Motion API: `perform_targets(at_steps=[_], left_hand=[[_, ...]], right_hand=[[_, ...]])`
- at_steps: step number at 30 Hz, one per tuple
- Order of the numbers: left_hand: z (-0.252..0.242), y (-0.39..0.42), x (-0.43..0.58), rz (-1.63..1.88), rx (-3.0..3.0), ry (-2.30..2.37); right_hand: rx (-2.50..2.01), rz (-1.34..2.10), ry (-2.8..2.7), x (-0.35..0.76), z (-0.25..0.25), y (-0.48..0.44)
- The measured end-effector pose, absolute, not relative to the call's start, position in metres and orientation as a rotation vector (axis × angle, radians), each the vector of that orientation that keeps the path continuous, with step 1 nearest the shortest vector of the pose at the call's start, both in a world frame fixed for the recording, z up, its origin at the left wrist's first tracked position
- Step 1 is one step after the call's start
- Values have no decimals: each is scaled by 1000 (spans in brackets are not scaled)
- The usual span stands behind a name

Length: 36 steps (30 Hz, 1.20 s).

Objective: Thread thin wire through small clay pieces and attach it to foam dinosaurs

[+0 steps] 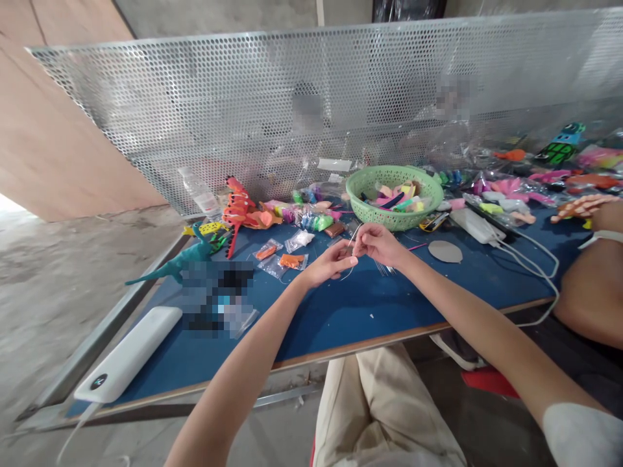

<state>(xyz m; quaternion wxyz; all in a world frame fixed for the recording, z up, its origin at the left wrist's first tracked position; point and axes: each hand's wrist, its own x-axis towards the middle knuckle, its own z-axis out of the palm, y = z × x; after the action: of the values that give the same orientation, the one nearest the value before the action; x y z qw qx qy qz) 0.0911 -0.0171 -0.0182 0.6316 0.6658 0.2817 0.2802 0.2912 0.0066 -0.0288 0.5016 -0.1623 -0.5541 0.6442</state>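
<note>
Obs. 1: I see both hands meeting over the middle of the blue table (370,311), raised a little above its surface. The left hand (331,263) has thumb and fingers drawn together, pinching a thin pale wire (355,233). The right hand (378,244) is curled just beside it, fingertips closed on the same wire; the two hands nearly touch.

Obs. 2: The wire's long axis runs roughly from the near edge toward the far edge. Its free upper end points at the green basket (396,224), and its lower part bends in an arc under the left hand (too fine to trace to its end).

Obs. 3: Surface. The basket, holding coloured pieces, stands toward the far edge. A teal dinosaur (181,259) and an orange dinosaur (237,206) sit toward the far left corner, with small clay bags (292,261) between them and the hands. A white power bank (127,355) lies at the near left corner. A grey oval piece (445,251) lies right of the hands.

Obs. 4: Room. A perforated metal screen (292,110) backs the far edge; concrete floor (43,272) lies to the left. Another person's arm (591,275) rests at the right edge.
</note>
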Motion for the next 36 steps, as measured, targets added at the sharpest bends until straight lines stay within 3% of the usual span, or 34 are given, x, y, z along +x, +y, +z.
perform_targets(at_steps=[19,30,36], left_hand=[[-25,3,84,865,1367,700],[-24,1,85,831,1532,919],[-18,5,79,932,1281,745]], right_hand=[[-582,1315,-1218,302,-30,26],[-811,968,-1624,301,-23,15],[-894,882,-1761,301,-23,11]])
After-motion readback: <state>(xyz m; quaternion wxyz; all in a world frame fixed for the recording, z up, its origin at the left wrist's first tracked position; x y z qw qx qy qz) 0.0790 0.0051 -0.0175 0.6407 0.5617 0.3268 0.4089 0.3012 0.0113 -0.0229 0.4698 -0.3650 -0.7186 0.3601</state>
